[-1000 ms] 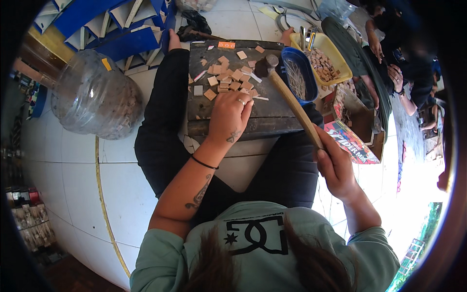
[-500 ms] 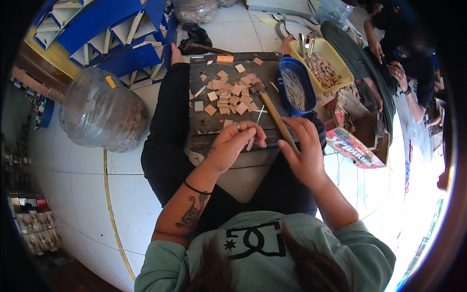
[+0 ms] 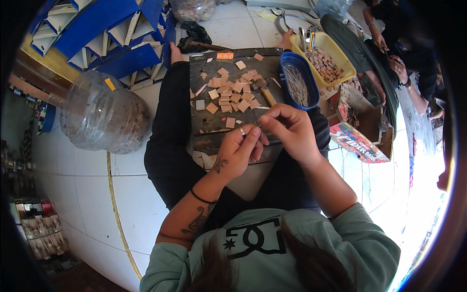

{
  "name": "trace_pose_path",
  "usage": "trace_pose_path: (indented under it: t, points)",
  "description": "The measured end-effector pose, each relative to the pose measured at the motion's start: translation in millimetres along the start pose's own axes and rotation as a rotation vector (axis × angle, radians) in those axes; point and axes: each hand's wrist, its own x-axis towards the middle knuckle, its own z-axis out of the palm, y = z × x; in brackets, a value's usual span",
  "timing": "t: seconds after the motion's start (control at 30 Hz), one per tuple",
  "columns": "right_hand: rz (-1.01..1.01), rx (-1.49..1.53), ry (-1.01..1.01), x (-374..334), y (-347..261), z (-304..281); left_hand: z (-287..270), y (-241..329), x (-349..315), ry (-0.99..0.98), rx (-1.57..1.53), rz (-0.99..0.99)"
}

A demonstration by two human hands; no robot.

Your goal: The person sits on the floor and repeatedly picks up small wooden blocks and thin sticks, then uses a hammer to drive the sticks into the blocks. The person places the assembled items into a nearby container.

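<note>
My left hand (image 3: 243, 150) is closed, thumb against the curled fingers, over the near edge of a dark wooden board (image 3: 209, 125) across my lap. A thin white stick showed in this hand a moment ago; now the fingers mostly hide it. Touching or nearly touching the left fingertips, my right hand (image 3: 293, 134) pinches thumb and forefinger together on something too small to make out. Just beyond the hands lies a hammer (image 3: 266, 95), its handle partly behind the right hand. Small square wooden tiles (image 3: 236, 87) lie heaped on the board.
Right of the board is a blue tray (image 3: 315, 97) of thin pale sticks. Beyond it, a yellow basin (image 3: 348, 61) holds wooden pieces and tools. An open cardboard box (image 3: 360, 141) stands nearer. At left are a clear plastic container (image 3: 104, 121) and blue racks (image 3: 119, 63).
My right hand has moved left and up from beside the hammer handle to meet the left fingertips, and its thumb and forefinger have closed. The white stick is now mostly hidden.
</note>
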Motion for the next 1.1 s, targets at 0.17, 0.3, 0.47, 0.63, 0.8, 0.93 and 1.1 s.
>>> trace_pose_path:
  t: [0.17, 0.3, 0.47, 0.63, 0.8, 0.93, 1.1]
  points:
    - [0.049, 0.134, -0.083, 3.0, -7.0, -6.6, -7.3, -2.9, 1.7, -0.161, -0.236, -0.024]
    - [0.068, 0.159, -0.134, 3.3, -8.3, -9.1, -11.0, -12.4, 3.5, -0.266, -0.343, 0.028]
    - [0.173, 0.229, -0.152, 8.7, 3.1, -15.2, -14.0, -28.9, 13.4, -0.329, -0.410, 0.036]
    - [0.208, 0.297, -0.134, 22.5, 20.3, -19.7, -21.8, -35.0, 30.2, -0.311, -0.291, 0.020]
    - [-0.034, -0.268, 0.009, 36.3, 23.9, -25.2, -23.6, -24.4, 40.4, -0.048, 0.265, 0.198]
    - [-0.236, -0.491, 0.092, 44.6, 22.3, -22.5, -35.5, -8.1, 39.7, 0.120, 0.787, 0.370]
    - [-0.337, -0.573, 0.056, 46.3, 24.9, -13.1, -36.4, -12.3, 39.3, 0.176, 1.110, 0.404]
